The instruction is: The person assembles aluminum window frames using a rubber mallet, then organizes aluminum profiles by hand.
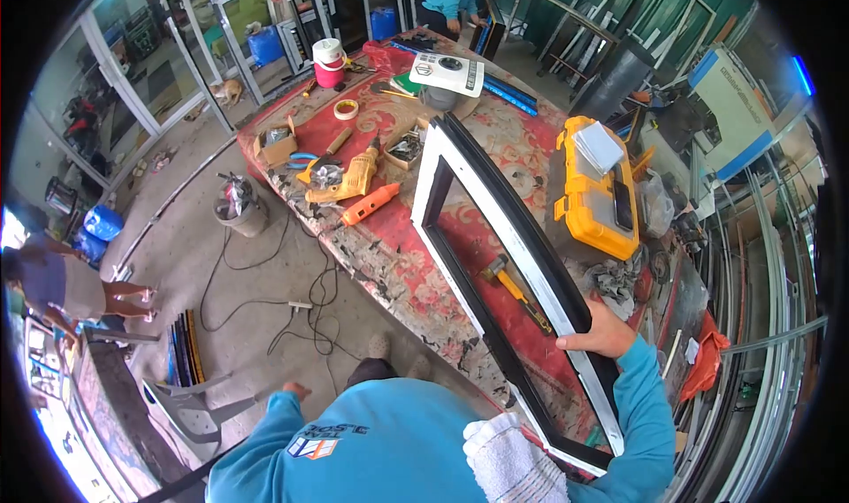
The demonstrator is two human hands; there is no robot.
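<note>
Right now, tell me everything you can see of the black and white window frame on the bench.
The black and white rectangular window frame looks like metal profile, white on its face and black on its edges, with no pane visible. It lies tilted on the red patterned table cover. The right hand grips its right rail. A yellow-handled tool shows through the opening.

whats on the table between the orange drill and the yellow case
In the head view, the black-and-white window frame lies between the orange drill and the yellow case; the right hand grips its far rail.

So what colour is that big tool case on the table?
The tool case is bright yellow with dark latches, seen in the head view.
</note>
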